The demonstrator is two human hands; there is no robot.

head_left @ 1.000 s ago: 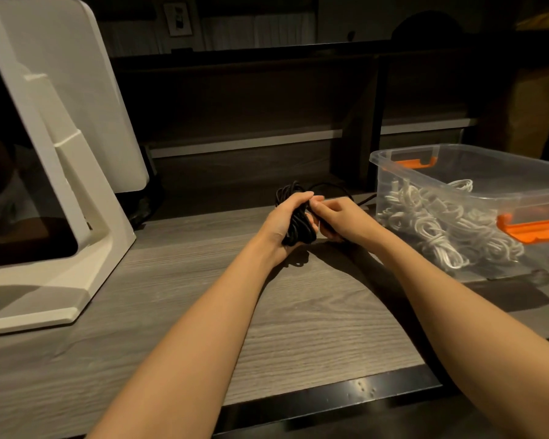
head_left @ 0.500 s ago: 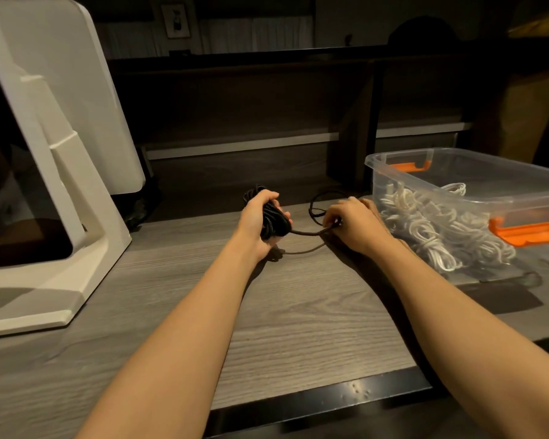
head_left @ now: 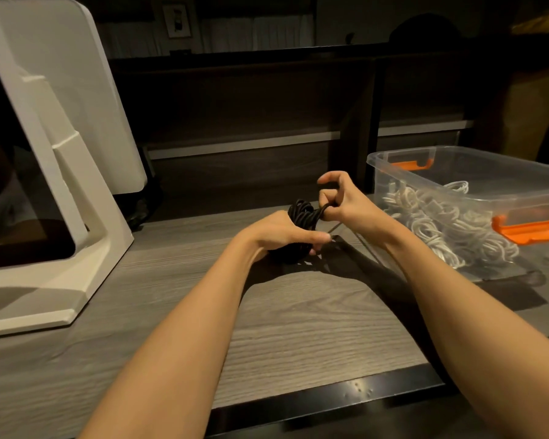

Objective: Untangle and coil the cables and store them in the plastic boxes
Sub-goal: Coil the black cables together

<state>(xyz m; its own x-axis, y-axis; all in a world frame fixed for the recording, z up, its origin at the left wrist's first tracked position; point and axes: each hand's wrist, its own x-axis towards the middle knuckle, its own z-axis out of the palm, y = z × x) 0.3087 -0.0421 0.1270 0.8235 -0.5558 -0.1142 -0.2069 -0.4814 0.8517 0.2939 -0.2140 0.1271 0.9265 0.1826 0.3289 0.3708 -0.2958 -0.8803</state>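
A coiled black cable (head_left: 301, 217) sits in my left hand (head_left: 282, 232), whose fingers curl round the bundle just above the wooden desk (head_left: 298, 312). My right hand (head_left: 343, 201) is right behind the bundle and pinches the cable's loose end, pulled taut against the coil; its index finger sticks up, curled. To the right stands a clear plastic box (head_left: 476, 172) with orange latches, holding several coiled white cables (head_left: 441, 226). The lower part of the black bundle is hidden by my left hand.
A large white stand with a dark screen (head_left: 61, 185) fills the left side of the desk. A dark shelf unit (head_left: 251, 106) runs along the back. A black strip (head_left: 330, 403) edges the desk's front.
My right hand has come back from the right to the bundle, bringing the loose end over the coil. My left hand has turned the bundle lower, towards the desk.
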